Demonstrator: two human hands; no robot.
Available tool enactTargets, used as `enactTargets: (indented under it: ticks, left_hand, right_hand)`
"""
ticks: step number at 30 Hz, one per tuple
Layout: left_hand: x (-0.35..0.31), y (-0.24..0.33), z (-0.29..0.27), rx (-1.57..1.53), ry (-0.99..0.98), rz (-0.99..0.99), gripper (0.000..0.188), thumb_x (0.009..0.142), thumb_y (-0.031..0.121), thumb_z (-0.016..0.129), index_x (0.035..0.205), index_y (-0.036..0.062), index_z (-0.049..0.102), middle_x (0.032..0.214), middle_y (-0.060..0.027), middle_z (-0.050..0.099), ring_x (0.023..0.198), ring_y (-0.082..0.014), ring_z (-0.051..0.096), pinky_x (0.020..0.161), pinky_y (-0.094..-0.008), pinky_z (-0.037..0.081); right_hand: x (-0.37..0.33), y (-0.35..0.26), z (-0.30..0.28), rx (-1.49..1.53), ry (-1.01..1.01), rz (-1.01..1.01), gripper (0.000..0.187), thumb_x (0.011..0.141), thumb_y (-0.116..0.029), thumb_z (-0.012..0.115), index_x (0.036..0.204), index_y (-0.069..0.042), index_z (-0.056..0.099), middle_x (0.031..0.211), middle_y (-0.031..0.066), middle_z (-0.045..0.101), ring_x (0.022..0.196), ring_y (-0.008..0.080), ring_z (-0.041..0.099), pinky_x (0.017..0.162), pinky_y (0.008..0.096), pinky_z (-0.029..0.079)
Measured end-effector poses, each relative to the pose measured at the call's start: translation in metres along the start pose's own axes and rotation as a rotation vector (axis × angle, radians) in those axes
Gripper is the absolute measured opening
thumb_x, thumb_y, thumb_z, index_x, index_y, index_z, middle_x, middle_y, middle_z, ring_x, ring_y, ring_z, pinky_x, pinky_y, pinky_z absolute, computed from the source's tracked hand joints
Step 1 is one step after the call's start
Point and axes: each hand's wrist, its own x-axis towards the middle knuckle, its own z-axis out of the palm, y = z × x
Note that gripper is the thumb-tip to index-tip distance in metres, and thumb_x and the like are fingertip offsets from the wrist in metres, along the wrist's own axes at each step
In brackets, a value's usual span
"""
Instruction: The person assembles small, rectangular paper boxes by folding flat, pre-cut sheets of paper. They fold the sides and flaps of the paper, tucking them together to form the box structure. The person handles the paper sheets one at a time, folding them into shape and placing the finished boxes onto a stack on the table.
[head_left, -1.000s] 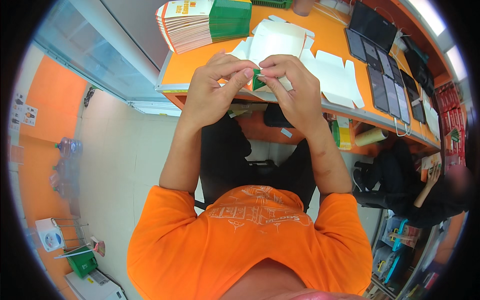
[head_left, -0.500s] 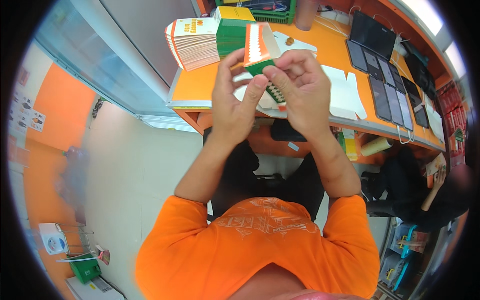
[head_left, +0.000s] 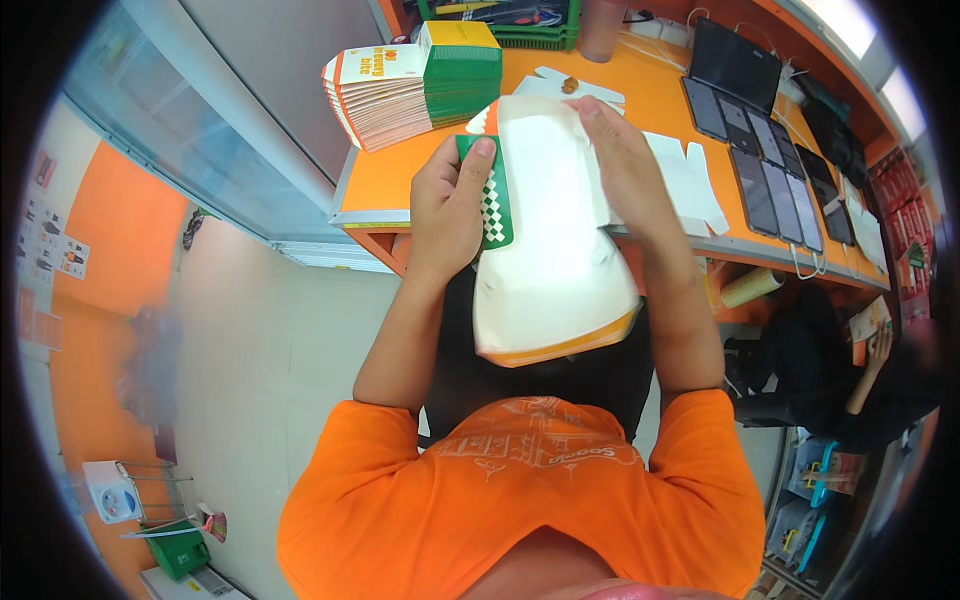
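Between my hands is an opened paper food carton, its plain white inside facing up and one end hanging over my lap. My left hand grips its left edge at a green flap with a checkered pattern, the thumb pressed on top. At the opposite side, my right hand holds the upper right edge, fingers partly hidden behind the board. The carton's lower end shows a yellow-orange outer edge. Beyond my left hand, a stack of flattened cartons, white, green and yellow, lies on the orange desk.
White flat cardboard pieces lie right of my hands. Several phones and a dark laptop-like device with cables fill the desk's right. A green basket and a clear cup stand behind. Another person's hand shows at far right.
The carton has gone from a compact folded shape to spread open, white inside up, reaching down over my lap. My hands have moved apart to its two sides.
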Motion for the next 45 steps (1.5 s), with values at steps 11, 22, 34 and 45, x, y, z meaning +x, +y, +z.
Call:
enactTargets:
  ticks: [11, 22, 34, 45]
  left_hand:
    - [-0.014, -0.013, 0.004, 0.100, 0.152, -0.033, 0.046, 0.105, 0.042, 0.056, 0.098, -0.0019, 0.067, 0.082, -0.0026, 0.065, 0.073, -0.0065, 0.055, 0.068, -0.0233, 0.046]
    - [-0.038, -0.012, 0.009, 0.103, 0.027, -0.005, 0.053, 0.106, 0.038, 0.055, 0.071, -0.0019, 0.060, 0.058, 0.0008, 0.050, 0.058, -0.0071, 0.042, 0.053, -0.0279, 0.036]
    - [-0.037, -0.016, 0.002, 0.060, -0.061, -0.120, 0.053, 0.108, 0.040, 0.049, 0.081, -0.0032, 0.065, 0.070, 0.0000, 0.061, 0.061, -0.0078, 0.048, 0.057, -0.0260, 0.039]
    - [-0.042, -0.024, -0.018, 0.350, 0.221, 0.350, 0.046, 0.109, 0.035, 0.047, 0.095, -0.0041, 0.066, 0.079, -0.0029, 0.065, 0.074, -0.0086, 0.058, 0.067, -0.0261, 0.047]
  right_hand:
    - [-0.029, 0.023, 0.042, 0.128, 0.203, 0.029, 0.030, 0.098, -0.027, 0.072, 0.099, 0.000, 0.057, 0.083, 0.0024, 0.068, 0.072, 0.0050, 0.058, 0.064, 0.0228, 0.047]
    - [-0.060, 0.050, 0.044, -0.183, 0.380, -0.183, 0.056, 0.104, -0.035, 0.060, 0.064, 0.003, 0.052, 0.050, 0.0064, 0.038, 0.049, 0.0119, 0.030, 0.045, 0.0335, 0.031]
    - [-0.057, 0.034, 0.042, -0.147, 0.506, -0.151, 0.060, 0.103, -0.036, 0.062, 0.058, 0.001, 0.049, 0.051, -0.0028, 0.036, 0.053, 0.0089, 0.027, 0.046, 0.0320, 0.026]
    - [-0.088, 0.058, 0.029, 0.870, -0.087, 0.475, 0.082, 0.104, -0.066, 0.026, 0.155, -0.003, 0.034, 0.151, 0.0140, 0.049, 0.138, 0.0252, 0.049, 0.115, 0.0384, 0.039]
